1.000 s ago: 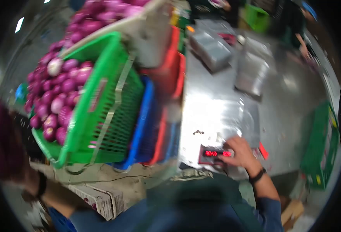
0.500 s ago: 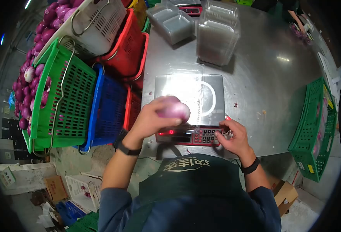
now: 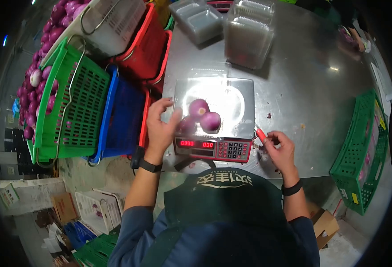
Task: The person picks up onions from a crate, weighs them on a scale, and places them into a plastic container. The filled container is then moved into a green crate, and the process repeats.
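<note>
Three red onions (image 3: 199, 116) sit together on the digital scale (image 3: 246, 91), whose red figures are lit. A clear plastic flap (image 3: 211, 70) shows past the scale's far edge; glare hides most of what it belongs to. My left hand (image 3: 161, 127) is just left of the onions, fingers and thumb apart, holding nothing. In my right hand (image 3: 279, 149), beside the scale's keypad, is a small knife (image 3: 261, 135) with a red-orange handle, its short blade pointing up and left.
Clear plastic boxes (image 3: 249, 40) are stacked at the table's far side. Left of the steel table (image 3: 294, 89) stand crates, including a green one (image 3: 78, 107) and a blue one (image 3: 122, 115), with onions heaped behind. Another green crate (image 3: 354, 164) is at the right. A co-worker's hand (image 3: 360, 42) shows far right.
My left hand has let go of its onions, which now rest on the scale, and has drawn left. My right hand has shifted right from the keypad, and the knife shows more plainly.
</note>
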Available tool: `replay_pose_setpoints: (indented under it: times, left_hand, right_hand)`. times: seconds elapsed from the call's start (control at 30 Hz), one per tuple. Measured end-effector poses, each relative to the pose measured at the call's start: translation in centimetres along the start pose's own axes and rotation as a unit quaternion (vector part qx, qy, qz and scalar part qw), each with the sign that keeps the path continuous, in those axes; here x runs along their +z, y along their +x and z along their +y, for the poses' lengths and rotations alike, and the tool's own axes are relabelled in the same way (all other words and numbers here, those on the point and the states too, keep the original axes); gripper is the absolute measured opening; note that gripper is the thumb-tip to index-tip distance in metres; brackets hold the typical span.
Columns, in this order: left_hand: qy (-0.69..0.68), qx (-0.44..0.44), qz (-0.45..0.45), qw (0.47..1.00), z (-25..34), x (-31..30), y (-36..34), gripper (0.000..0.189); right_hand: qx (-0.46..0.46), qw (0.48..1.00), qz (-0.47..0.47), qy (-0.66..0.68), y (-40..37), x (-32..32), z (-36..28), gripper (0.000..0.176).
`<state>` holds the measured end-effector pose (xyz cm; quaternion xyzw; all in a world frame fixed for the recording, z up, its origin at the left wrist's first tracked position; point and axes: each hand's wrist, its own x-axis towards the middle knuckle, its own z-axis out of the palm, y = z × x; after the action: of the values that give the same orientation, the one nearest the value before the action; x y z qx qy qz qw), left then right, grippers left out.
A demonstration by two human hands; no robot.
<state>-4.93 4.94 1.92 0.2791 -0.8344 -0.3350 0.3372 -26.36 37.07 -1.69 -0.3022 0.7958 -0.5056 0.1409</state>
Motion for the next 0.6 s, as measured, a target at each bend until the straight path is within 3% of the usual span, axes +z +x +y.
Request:
replay_pose_setpoints:
  times: [0.13,0.3,0.4,0.53,0.6]
  left_hand:
    - [-0.188,-0.194,0.098,0.958,-2.2,-3.2,-1.2,0.022]
    - [-0.262,-0.303,0.104,0.910,-5.1,-5.8,-3.5,0.017]
    - [-0.314,-0.339,0.072,0.884,-6.0,-6.0,-4.6,0.016]
    - [-0.369,-0.389,-0.073,0.841,-6.4,-5.1,-5.5,0.024]
    - [-0.404,-0.418,-0.122,0.805,-5.2,-4.9,-5.1,0.030]
  right_hand:
    - [0.027,0.999,0.019,0.030,3.4,2.6,-0.7,0.018]
    - [0.081,0.991,-0.002,0.107,10.6,6.6,-2.7,0.038]
    - [0.143,0.982,-0.024,0.123,14.6,9.0,-4.8,0.055]
    - [0.249,0.960,-0.083,0.100,18.8,12.1,-5.5,0.079]
    - [0.242,0.962,-0.076,0.103,19.8,13.1,-5.9,0.090]
